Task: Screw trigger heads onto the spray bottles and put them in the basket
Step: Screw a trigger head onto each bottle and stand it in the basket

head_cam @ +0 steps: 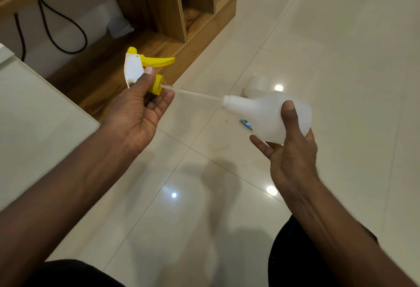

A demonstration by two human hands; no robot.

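Note:
My left hand (138, 107) grips a white and yellow trigger head (136, 70) by its neck, near the yellow screw collar (157, 84). Its clear dip tube (195, 94) runs rightward, and the tube's tip sits at the open mouth of a white translucent spray bottle (259, 116). My right hand (291, 141) holds that bottle by its round body, tilted with the neck pointing left toward the trigger head. Collar and bottle neck are well apart. No basket is in view.
A glossy tiled floor (227, 195) lies below. A white table edge (34, 109) is at the left, and a wooden shelf unit (177, 25) with black cables stands behind. Another white bottle (255, 85) and a small blue scrap (246, 123) lie on the floor.

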